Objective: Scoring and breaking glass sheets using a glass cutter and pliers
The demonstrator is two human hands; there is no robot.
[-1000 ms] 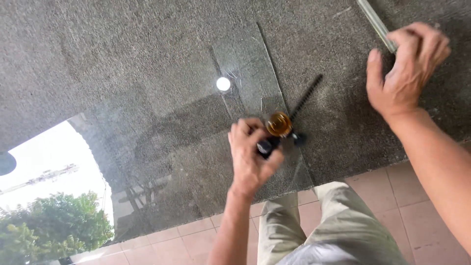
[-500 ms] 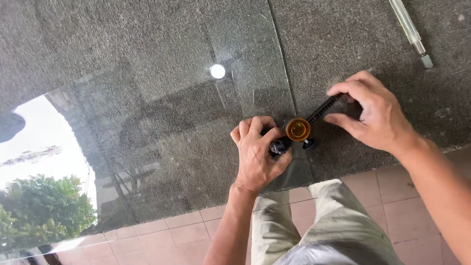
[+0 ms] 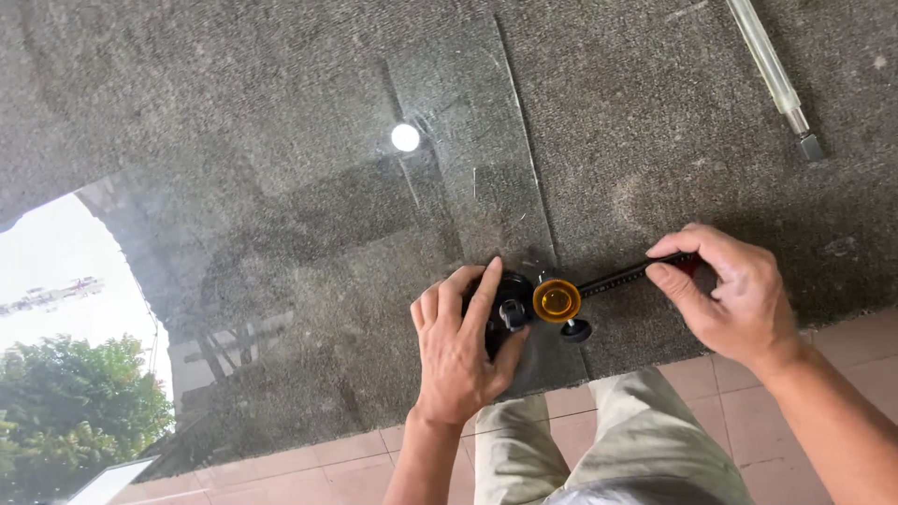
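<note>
Grey carpet (image 3: pixel 673 112) covers the work surface, and a big sheet of glass (image 3: pixel 281 281) lies flat on it, mirroring bright sky, green trees and a round lamp. Below the carpet edge I see reddish floor tiles (image 3: pixel 842 365) and my own light trousers (image 3: pixel 608 440).

With my left hand (image 3: pixel 458 351) I press down on the black suction cup (image 3: pixel 510 299) of a circle glass cutter; the palm and fingers are wrapped over it, the index finger stretched across the top, so this hand is closed on the cup. The cup sits on the glass near the front edge of the carpet. Just beside it, touching, is the orange knob (image 3: pixel 557 300), and a small black knob (image 3: pixel 575 329) is under it.

From the orange knob a thin black bar (image 3: pixel 617 278) goes out to the right. My right hand (image 3: pixel 725 299) pinches the far end of this bar between thumb and fingers, closed on it.

Well apart, at the upper right corner, a long clear stick-shaped tool (image 3: pixel 769 70) with a dark tip lies on the carpet.
</note>
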